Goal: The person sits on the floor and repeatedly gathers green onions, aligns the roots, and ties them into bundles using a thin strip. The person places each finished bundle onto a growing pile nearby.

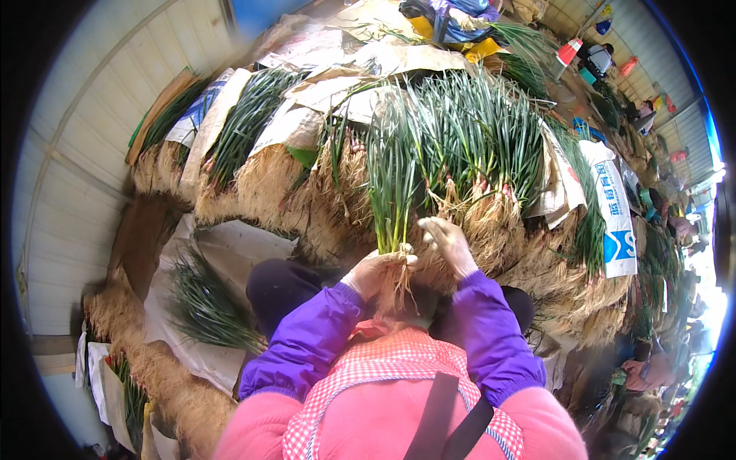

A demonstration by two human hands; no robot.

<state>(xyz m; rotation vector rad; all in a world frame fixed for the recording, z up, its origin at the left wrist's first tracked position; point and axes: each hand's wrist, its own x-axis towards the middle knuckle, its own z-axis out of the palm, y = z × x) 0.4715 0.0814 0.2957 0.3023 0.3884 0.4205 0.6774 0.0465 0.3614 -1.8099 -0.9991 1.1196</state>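
Observation:
My left hand (375,272), in a pale glove, grips a small bunch of green onion-like plants (393,210) just above the roots. The leaves stand upright, and the thin tan roots (401,287) hang below my fingers. To the right of the bunch, my gloved right hand (447,240) is raised with its fingers partly spread, and I see nothing in it. Right in front of it is a dense row of similar plants (477,138), with reddish stem bases and long roots facing me.
Woven sacks (293,123) cover parts of the plant pile. At my left, a loose bunch of leaves (207,302) lies on a pale sheet (247,241). A printed white sack (609,207) drapes over the plants at right. Other people sit farther off, one at the top (466,17).

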